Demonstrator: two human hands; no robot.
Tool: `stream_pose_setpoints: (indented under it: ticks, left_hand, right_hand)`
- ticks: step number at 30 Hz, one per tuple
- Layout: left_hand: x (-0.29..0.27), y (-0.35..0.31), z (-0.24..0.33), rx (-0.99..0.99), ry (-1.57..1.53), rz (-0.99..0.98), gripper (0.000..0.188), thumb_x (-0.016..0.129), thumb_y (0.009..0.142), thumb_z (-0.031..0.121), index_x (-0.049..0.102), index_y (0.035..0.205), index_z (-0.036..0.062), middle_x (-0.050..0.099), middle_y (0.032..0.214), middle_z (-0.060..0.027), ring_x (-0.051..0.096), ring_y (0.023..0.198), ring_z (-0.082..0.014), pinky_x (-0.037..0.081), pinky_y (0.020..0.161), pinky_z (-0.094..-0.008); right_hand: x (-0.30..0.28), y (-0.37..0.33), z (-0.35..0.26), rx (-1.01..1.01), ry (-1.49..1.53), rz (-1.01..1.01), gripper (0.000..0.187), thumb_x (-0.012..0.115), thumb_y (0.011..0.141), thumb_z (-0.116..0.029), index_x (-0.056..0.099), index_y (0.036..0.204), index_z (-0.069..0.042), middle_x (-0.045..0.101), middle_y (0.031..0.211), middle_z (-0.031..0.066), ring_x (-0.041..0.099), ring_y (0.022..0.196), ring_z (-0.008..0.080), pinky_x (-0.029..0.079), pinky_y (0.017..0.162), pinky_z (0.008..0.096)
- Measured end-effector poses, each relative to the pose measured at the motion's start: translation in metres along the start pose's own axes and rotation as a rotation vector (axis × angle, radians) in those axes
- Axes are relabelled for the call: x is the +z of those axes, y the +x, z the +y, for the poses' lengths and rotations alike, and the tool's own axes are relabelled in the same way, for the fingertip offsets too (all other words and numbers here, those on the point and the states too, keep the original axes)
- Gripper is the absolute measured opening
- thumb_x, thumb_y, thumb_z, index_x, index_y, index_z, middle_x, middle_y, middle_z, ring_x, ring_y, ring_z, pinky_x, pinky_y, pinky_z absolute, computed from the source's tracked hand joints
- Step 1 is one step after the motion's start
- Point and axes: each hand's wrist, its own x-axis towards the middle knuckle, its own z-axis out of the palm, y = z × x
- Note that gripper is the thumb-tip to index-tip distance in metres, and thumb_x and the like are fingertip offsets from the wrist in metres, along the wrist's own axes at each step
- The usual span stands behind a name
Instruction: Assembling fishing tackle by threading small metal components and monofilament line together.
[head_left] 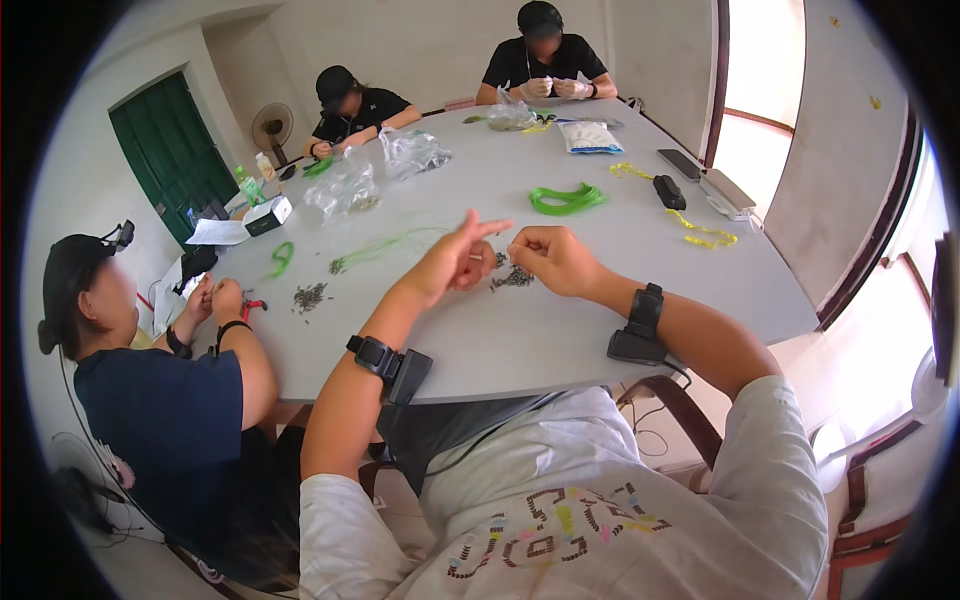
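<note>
Grey table (480, 365), dark bits (514, 279) near, likely for my reach; left hand (463, 258) half-curled, right hand (556, 259) curled; can't tell if either grip holds anything.

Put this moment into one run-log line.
left hand: partly curled, hold unclear | right hand: curled, hold unclear | nearest: small dark pieces on table | beyond: green strand bundle

Looks smooth and matt on the counter (640, 320), crinkled, glossy plastic on far-left bags (415, 153), sleek, plastic-like on the green bundle (567, 200), cloth on the near shirt (560, 455), perhaps metal on tiny dark pieces (513, 277).
</note>
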Motion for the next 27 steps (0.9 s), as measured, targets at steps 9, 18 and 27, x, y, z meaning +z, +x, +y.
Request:
stream_pose_setpoints:
  ticks: [9, 18, 27]
  left_hand:
    - [-0.005, 0.002, -0.01, 0.12, 0.166, 0.072, 0.096, 0.015, 0.098, 0.079, 0.072, 0.115, 0.0036, 0.045, 0.059, 0.004, 0.036, 0.049, -0.0066, 0.028, 0.048, -0.0217]
    - [-0.013, 0.003, -0.004, -0.018, -0.208, -0.005, 0.108, 0.007, 0.094, 0.083, 0.072, 0.116, -0.0009, 0.046, 0.054, 0.0017, 0.036, 0.047, -0.0083, 0.029, 0.049, -0.0229]
    - [-0.017, -0.001, -0.003, 0.016, -0.085, -0.106, 0.114, 0.005, 0.09, 0.088, 0.073, 0.12, 0.0009, 0.047, 0.055, 0.0016, 0.041, 0.051, -0.0081, 0.031, 0.051, -0.0218]
  right_hand:
    - [0.001, -0.004, -0.003, -0.023, -0.026, 0.043, 0.023, 0.061, 0.099, -0.017, 0.066, 0.091, 0.003, 0.059, 0.069, 0.0013, 0.049, 0.064, 0.0068, 0.042, 0.057, 0.0264]
    - [0.002, -0.004, -0.004, 0.003, -0.136, 0.008, 0.026, 0.06, 0.1, -0.02, 0.067, 0.091, 0.003, 0.064, 0.07, 0.0039, 0.05, 0.062, 0.0079, 0.042, 0.056, 0.0289]
    - [0.006, -0.005, -0.004, -0.004, -0.049, -0.036, 0.026, 0.061, 0.1, -0.02, 0.066, 0.089, 0.003, 0.065, 0.071, 0.0051, 0.051, 0.062, 0.0088, 0.043, 0.057, 0.0289]
